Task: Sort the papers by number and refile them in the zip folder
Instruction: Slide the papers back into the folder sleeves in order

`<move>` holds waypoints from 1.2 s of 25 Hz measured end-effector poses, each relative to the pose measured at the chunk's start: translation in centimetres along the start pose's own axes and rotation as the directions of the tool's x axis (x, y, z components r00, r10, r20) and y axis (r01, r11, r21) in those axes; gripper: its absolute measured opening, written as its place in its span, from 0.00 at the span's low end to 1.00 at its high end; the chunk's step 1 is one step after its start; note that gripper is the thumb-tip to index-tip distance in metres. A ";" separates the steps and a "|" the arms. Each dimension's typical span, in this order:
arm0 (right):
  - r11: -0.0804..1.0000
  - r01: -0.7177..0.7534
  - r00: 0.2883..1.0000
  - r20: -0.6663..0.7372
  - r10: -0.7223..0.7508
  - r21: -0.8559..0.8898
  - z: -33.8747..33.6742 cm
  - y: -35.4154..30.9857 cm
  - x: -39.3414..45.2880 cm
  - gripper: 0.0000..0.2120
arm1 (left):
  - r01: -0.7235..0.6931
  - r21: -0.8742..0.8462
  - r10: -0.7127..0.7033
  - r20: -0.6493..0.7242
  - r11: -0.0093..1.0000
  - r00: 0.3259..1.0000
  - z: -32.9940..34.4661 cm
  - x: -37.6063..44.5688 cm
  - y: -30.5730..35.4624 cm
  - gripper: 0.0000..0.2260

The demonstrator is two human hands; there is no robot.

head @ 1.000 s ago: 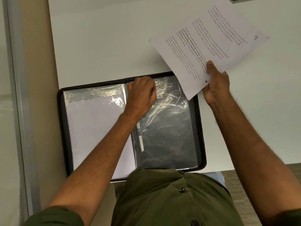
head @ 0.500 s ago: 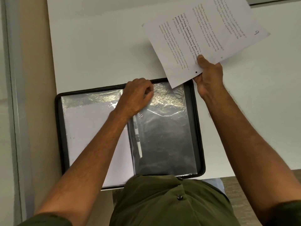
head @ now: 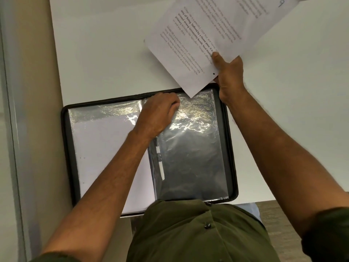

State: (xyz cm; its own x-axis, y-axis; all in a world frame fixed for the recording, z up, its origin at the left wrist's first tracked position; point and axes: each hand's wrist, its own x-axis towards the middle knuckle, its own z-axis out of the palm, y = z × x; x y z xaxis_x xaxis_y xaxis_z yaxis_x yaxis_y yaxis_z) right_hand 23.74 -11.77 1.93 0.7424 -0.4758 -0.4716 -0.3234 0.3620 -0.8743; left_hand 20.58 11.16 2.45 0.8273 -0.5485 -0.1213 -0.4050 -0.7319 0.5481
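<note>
A black zip folder [head: 65, 140] lies open on the white table. Its left side shows a clear sleeve with a white sheet [head: 105, 148] inside. The right side shows a shiny, dark clear sleeve [head: 194, 157]. My left hand [head: 158, 112] has its fingers curled at the top edge of the right sleeve, near the spine. My right hand [head: 229, 72] grips a printed paper [head: 209, 35], thumb on top, above the folder's top right corner. A handwritten 9 marks the paper's far corner. A white strip [head: 160, 163] runs along the spine.
The white table [head: 105, 53] stretches beyond the folder and to its right. A beige strip and a grey frame [head: 22, 129] run along the left. My green shirt [head: 198, 233] hides the folder's near edge. Wood-look floor [head: 279, 224] shows at lower right.
The paper in my right hand has shifted slightly up and away in the view. My left hand stays at the top of the right sleeve.
</note>
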 end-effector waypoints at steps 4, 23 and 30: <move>0.974 0.093 0.985 0.164 -0.059 -0.205 -0.3 0.0 0.0 0.22 | 0.042 -0.020 -0.042 -0.016 0.999 0.999 -0.3 0.0 0.1 0.08; 0.895 0.113 0.866 0.484 0.123 -0.431 -1.7 -1.7 0.9 0.21 | 0.046 0.023 -0.043 -0.108 0.999 0.993 0.2 0.8 -0.1 0.07; 0.867 0.140 0.851 0.506 0.142 -0.479 -2.0 -2.5 1.2 0.20 | 0.207 -0.020 -0.208 -0.071 0.978 0.976 -1.3 0.1 -3.3 0.07</move>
State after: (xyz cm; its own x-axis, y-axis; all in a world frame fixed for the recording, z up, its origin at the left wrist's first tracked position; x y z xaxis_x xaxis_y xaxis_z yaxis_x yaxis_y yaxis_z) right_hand 24.23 -14.85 3.34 0.8826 0.0520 -0.4673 -0.4573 -0.1365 -0.8788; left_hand 22.53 14.05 1.73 0.9188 -0.3546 -0.1733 -0.2175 -0.8213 0.5274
